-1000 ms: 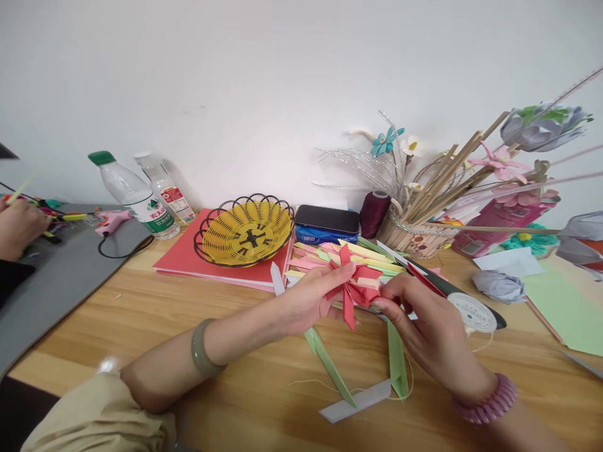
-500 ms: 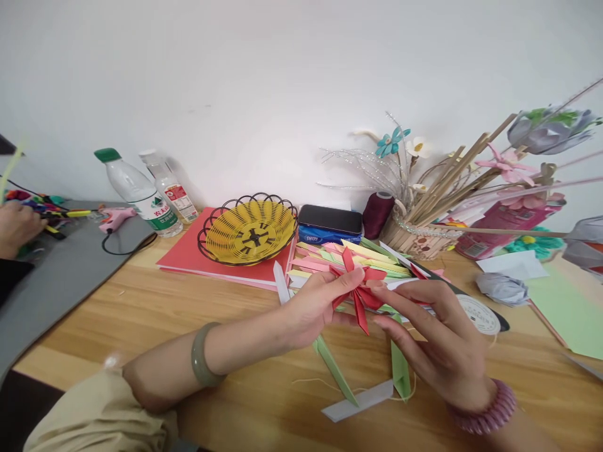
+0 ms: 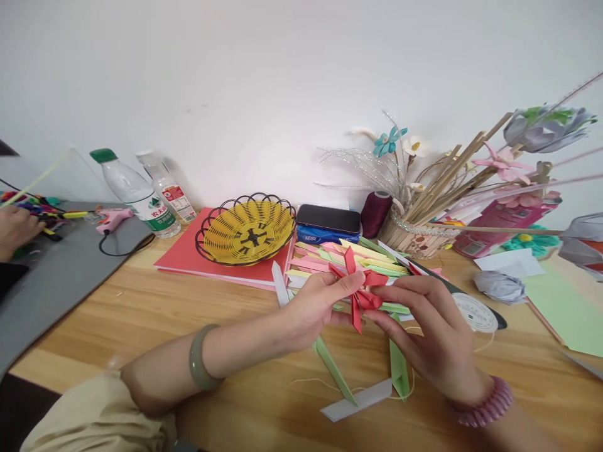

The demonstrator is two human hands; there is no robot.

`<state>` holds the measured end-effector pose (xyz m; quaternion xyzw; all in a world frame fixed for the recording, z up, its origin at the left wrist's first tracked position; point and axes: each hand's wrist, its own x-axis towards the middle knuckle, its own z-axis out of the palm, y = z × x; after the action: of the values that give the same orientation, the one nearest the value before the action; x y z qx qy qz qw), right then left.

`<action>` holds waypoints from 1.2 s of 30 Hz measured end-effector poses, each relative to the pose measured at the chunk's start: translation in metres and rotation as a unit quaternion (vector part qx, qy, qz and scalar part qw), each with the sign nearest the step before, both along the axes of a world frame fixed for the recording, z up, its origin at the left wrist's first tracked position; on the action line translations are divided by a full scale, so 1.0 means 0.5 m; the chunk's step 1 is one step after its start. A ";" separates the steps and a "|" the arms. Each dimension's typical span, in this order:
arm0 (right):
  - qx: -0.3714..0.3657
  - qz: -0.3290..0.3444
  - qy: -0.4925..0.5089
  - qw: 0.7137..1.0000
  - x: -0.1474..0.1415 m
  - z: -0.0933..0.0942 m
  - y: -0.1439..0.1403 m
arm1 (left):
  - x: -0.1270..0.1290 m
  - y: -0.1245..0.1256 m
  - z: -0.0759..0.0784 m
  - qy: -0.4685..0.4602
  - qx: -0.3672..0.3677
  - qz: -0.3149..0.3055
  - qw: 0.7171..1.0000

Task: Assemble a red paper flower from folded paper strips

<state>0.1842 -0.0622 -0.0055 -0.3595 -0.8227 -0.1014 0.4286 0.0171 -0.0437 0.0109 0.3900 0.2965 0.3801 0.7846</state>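
I hold a red folded paper flower (image 3: 358,287) between both hands above a wooden table (image 3: 155,314). My left hand (image 3: 316,304) pinches it from the left with thumb and fingers. From the right, my right hand (image 3: 429,333) grips its centre with the fingertips. Behind the flower lies a pile of folded paper strips (image 3: 330,257) in yellow, pink and green. Two green folded pieces (image 3: 398,367) and a white strip (image 3: 355,402) lie on the table under my hands, with a thin thread beside them.
A yellow wire basket (image 3: 247,229) sits on red paper sheets (image 3: 188,254). Behind are two water bottles (image 3: 141,194), a black case (image 3: 328,220), a dark thread spool (image 3: 375,213), a stick basket with paper flowers (image 3: 424,232) and a tape roll (image 3: 473,312). Another person's hand (image 3: 14,229) works at far left by a pink glue gun (image 3: 112,220).
My right hand's fingers spread off the flower half a second ago, then closed back on its centre. The flower stayed in my left hand's pinch.
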 end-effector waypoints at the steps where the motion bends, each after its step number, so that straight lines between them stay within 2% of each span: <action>1: -0.018 -0.003 0.015 1.000 -0.002 0.002 0.000 | 0.000 0.000 0.001 0.009 0.005 0.010 1.000; 6: -0.096 0.006 0.061 0.993 -0.011 0.013 0.002 | 0.001 0.003 0.002 0.056 0.019 0.051 0.997; 13: -0.184 -0.012 0.071 0.980 -0.013 0.012 0.010 | 0.007 0.006 -0.008 0.071 0.054 0.110 0.990; 18: -0.148 -0.037 0.076 0.985 -0.018 0.008 0.010 | 0.011 0.004 -0.010 0.053 0.043 0.128 0.989; 22: -0.117 -0.017 0.062 0.991 -0.020 0.006 0.011 | 0.011 0.003 -0.012 0.027 0.014 0.108 0.994; 25: -0.135 -0.011 0.074 0.988 -0.019 0.003 0.010 | 0.010 0.003 -0.015 -0.001 0.005 0.087 0.996; 29: -0.180 -0.037 0.105 0.977 -0.019 -0.002 0.008 | 0.010 0.003 -0.020 -0.022 0.011 0.074 0.997; 36: -0.220 -0.043 0.124 0.967 -0.024 -0.007 0.009 | 0.007 0.003 -0.019 -0.004 -0.006 0.097 0.995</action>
<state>0.1721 -0.0578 -0.0091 -0.4897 -0.7487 0.1090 0.4333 0.0209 -0.0420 0.0015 0.3531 0.3319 0.4543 0.7475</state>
